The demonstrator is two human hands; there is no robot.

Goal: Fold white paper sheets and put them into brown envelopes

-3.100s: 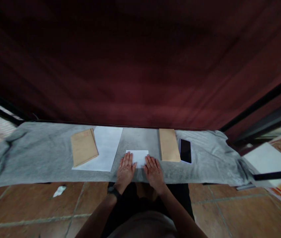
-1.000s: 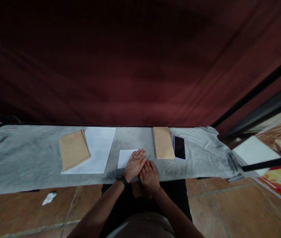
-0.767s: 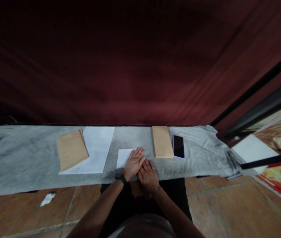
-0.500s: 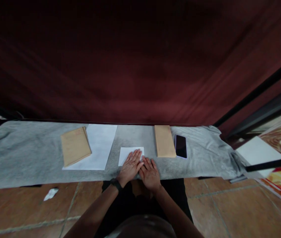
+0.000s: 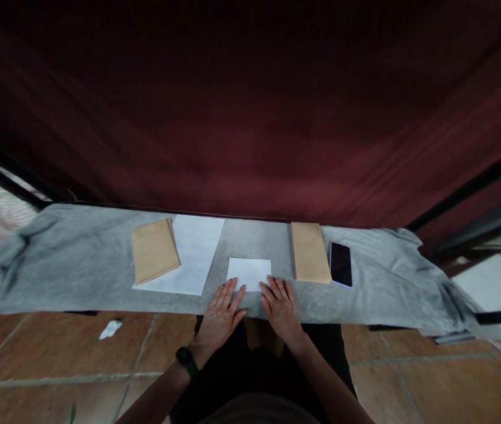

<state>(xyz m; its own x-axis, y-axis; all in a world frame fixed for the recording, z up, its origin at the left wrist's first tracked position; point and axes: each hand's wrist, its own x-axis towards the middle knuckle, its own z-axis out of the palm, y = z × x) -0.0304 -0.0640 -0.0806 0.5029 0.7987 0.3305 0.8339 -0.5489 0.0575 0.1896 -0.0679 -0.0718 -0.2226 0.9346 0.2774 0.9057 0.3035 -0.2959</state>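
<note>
"Along the whole surface, what lies there?"

"A grey cloth point(image 5: 78, 265). Toward its far edge lie a white sheet point(image 5: 191, 253) with a brown envelope point(image 5: 154, 250) overlapping it, a second brown envelope point(image 5: 310, 260) and a dark phone point(image 5: 341, 264)."

"And the hands?"

"The left hand point(image 5: 220, 315) and right hand point(image 5: 281, 305) lie flat and spread at the near edge, gripping nothing, fingertips at the folded white paper point(image 5: 249, 273) between the envelopes."

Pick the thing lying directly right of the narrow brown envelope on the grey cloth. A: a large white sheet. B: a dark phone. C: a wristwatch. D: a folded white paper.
B: the dark phone lies flat on the grey cloth, right beside the narrow brown envelope; the folded white paper lies to the envelope's left.
</note>
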